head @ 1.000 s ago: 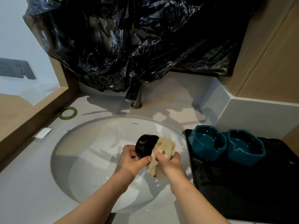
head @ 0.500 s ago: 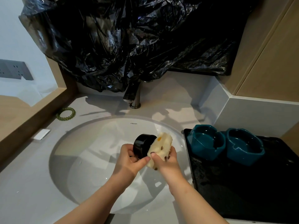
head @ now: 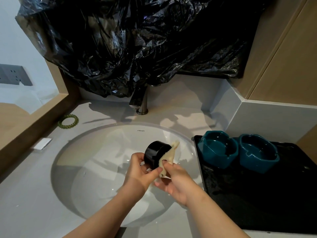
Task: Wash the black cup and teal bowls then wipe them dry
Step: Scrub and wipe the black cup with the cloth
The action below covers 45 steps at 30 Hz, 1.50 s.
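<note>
We're gripping the black cup [head: 155,156] on its side over the sink [head: 96,169], left hand [head: 139,176] fingers curled round it, right hand [head: 178,182] pinching the sponge [head: 169,156] against it; teal bowls [head: 238,151] are sitting beyond on the black tray [head: 257,200].

One black cup [head: 155,154], two teal bowls [head: 218,149] [head: 258,152], one pale sponge [head: 169,156], one faucet [head: 139,102], one green hair tie [head: 68,120], two hands [head: 139,174] [head: 178,182].

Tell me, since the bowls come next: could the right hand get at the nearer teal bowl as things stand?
Probably yes, once freed. The right hand is pinching the cloth against the cup over the sink. The near bowl sits on the tray just to its right, with nothing between.
</note>
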Each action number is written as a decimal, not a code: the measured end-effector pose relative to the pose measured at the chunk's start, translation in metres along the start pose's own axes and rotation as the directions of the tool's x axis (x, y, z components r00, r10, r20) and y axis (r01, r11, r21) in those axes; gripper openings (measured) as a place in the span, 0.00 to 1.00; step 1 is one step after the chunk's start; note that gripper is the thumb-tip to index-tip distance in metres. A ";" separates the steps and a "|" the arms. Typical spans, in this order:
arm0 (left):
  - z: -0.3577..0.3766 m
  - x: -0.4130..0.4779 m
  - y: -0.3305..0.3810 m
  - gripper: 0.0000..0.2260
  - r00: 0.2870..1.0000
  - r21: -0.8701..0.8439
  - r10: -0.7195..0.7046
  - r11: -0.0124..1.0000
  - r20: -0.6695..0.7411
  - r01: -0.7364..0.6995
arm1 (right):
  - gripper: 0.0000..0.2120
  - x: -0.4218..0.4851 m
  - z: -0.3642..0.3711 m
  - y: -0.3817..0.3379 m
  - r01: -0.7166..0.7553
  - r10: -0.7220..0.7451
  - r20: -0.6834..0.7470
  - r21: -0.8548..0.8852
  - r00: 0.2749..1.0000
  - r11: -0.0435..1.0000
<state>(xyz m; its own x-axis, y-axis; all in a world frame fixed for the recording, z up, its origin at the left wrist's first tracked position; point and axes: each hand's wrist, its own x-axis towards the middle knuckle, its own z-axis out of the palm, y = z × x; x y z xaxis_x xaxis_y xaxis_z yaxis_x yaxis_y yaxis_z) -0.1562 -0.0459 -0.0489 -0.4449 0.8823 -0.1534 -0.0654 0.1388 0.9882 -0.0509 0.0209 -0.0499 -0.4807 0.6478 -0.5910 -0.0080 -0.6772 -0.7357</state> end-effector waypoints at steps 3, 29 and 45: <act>0.000 0.002 -0.005 0.18 1.000 0.069 0.017 0.997 -0.011 -0.016 | 0.11 -0.002 -0.001 -0.001 0.029 -0.030 0.078 0.020 0.997 0.999; -0.003 0.026 0.057 0.15 0.939 0.718 0.122 0.614 0.322 -0.326 | 0.03 -0.003 0.000 0.010 0.352 -0.549 -0.310 -0.509 0.776 0.786; 0.018 0.014 0.007 0.25 0.990 0.256 0.037 0.964 0.135 -0.071 | 0.05 0.006 -0.007 0.005 0.225 -0.451 -0.417 -0.487 0.789 0.844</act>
<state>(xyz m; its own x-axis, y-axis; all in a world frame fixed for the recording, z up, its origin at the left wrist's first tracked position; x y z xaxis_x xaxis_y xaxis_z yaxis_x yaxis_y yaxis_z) -0.1466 -0.0249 -0.0441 -0.3228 0.9394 -0.1157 0.1969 0.1862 0.9626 -0.0473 0.0241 -0.0593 -0.0100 0.9622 -0.2722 0.3119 -0.2556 -0.9151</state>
